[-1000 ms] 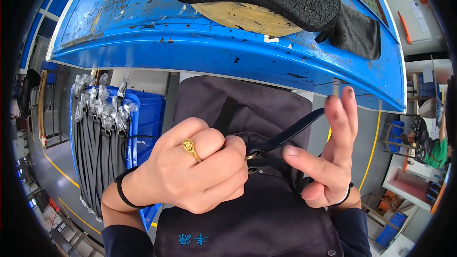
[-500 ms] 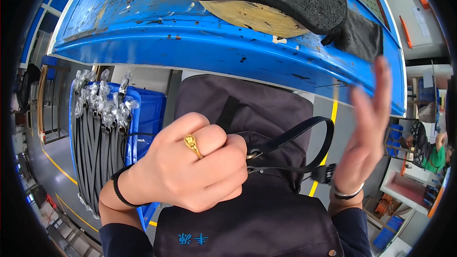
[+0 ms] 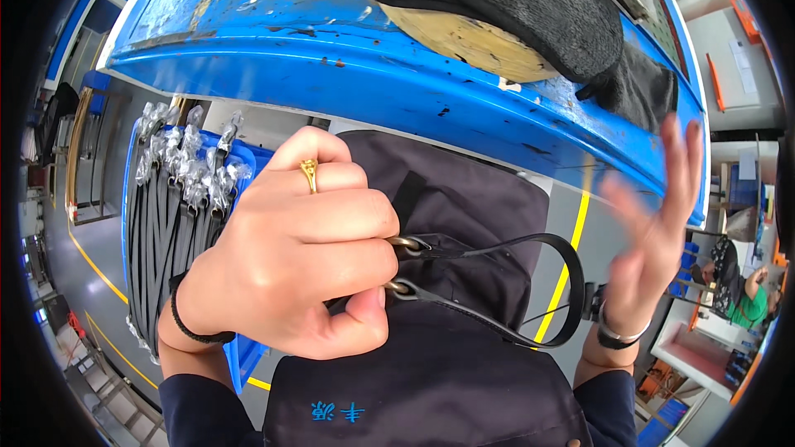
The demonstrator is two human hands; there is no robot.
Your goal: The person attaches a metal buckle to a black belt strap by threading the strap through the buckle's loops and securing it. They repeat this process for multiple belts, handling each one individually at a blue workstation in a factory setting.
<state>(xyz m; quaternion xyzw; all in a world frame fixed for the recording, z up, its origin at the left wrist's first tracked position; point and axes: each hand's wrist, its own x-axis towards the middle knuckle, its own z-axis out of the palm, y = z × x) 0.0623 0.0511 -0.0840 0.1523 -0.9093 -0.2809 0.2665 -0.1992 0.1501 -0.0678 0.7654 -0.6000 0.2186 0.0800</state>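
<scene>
Left grip (image 3: 290, 244): clenched on black strap (image 3: 577, 298) | looping out rightward | right grip (image 3: 650, 240): splayed

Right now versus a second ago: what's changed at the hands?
Right hand moved right, away from the black strap, whose loop now hangs free of its fingers. Left hand turned, bringing its thumb into view. Unchanged: left fist closed at the strap's metal-ringed ends; bundled straps at left.
</scene>
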